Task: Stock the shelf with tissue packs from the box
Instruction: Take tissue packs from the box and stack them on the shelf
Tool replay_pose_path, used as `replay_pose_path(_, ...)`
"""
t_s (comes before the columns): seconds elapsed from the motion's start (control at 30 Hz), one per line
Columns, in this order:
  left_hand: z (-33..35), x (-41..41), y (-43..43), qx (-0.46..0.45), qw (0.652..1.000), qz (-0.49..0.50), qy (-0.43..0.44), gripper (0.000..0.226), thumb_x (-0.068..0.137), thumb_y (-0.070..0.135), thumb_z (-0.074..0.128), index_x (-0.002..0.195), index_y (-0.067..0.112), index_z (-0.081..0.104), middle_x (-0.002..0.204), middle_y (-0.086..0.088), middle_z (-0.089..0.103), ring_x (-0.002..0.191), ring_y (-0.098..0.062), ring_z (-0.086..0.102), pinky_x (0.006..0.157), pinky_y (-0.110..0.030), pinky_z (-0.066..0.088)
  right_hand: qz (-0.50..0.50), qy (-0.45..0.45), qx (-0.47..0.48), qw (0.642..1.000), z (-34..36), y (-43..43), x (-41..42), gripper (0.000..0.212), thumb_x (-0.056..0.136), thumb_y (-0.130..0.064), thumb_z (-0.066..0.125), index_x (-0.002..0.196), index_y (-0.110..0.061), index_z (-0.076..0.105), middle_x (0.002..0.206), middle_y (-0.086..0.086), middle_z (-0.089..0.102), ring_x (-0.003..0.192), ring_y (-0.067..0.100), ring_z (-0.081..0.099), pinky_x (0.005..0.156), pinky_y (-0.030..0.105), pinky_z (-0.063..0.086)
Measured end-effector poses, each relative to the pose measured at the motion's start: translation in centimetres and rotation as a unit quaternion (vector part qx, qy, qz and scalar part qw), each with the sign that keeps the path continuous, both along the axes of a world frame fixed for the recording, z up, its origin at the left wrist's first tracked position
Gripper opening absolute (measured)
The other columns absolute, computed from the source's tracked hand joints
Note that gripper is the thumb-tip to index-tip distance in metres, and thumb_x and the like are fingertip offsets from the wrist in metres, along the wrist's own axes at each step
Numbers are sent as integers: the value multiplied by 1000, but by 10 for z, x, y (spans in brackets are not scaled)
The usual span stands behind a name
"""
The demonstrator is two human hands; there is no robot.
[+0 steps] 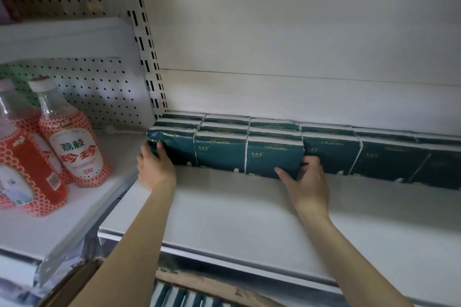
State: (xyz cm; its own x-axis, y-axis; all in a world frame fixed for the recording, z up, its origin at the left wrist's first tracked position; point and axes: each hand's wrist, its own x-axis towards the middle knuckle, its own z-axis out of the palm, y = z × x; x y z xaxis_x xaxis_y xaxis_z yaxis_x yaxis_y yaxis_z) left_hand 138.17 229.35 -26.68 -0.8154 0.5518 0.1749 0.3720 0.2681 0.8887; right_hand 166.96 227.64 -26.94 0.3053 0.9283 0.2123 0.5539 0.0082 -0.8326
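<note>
Your left hand (pixel 156 167) grips the left end of the front run of tissue packs (pixel 224 152), with the fingers round the end and the thumb on the front face. Your right hand (pixel 308 179) clamps the other end of the same three packs, its fingers curled into the gap beside the neighbouring pack (pixel 331 154).

The run lies straight ahead between your hands, its long axis left to right and parallel to the back panel (pixel 274 97). It stands on the shelf (pixel 249 207), seemingly pressed against the rows behind it. Neither hand is nearer; each holds one end.

The cardboard box (pixel 224 286) sits below the shelf's front lip, closer to your left forearm. Once the run is seated, both hands likely come straight back toward you and then down.
</note>
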Motion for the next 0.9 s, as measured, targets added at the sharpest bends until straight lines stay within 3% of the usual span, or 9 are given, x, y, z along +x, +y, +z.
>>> replay_pose_path(0.2,4,5,-7,20,999,-12,-47,61,99,51,37,148,17,32,150,-11,36,135,-33,38,109,-47,29,-4,3,-2,1000,3,-1,-1,51,77,-44,75,112,-18,47,104,0,53,84,19,55,68,32,42)
replay_pose_path(0.43,16,35,-75,60,979,-138,-138,63,99,49,39,151,15,25,156,-8,22,142,-29,27,117,-43,22,8,8,11,1000,13,-8,-3,60,75,-41,79,117,-15,45,111,2,51,86,20,54,68,31,42)
replay_pose_path(0.53,15,64,-127,29,971,-222,-83,61,98,48,40,151,20,25,157,-1,24,144,-21,24,119,-44,20,-10,67,40,997,25,-21,-3,60,76,-30,80,119,-10,44,118,7,47,83,16,49,68,25,36)
replay_pose_path(0.6,15,81,-160,22,967,-250,-36,64,95,51,41,150,20,28,155,-1,28,142,-18,27,118,-45,22,-19,84,71,994,30,-37,-3,58,76,-22,80,118,-5,45,119,11,46,81,11,44,62,13,31)
replay_pose_path(0.67,15,94,-190,27,961,-275,-12,65,94,52,41,150,21,29,154,0,31,141,-17,28,118,-43,23,12,82,110,991,30,-59,-3,54,74,-18,82,114,-5,48,113,9,47,74,5,44,63,10,34)
replay_pose_path(0.73,14,105,-216,31,956,-292,-6,66,91,56,39,148,23,31,153,2,32,140,-15,29,117,-43,24,71,97,120,985,33,-86,-6,50,74,-18,81,111,-14,47,109,3,47,75,6,49,68,16,38)
replay_pose_path(0.9,-10,129,-286,44,950,-308,-4,56,96,57,34,140,21,43,144,0,43,134,-14,37,112,-34,30,277,48,45,959,40,-179,-7,43,78,-15,78,108,-23,49,105,-2,53,75,9,56,66,9,43)
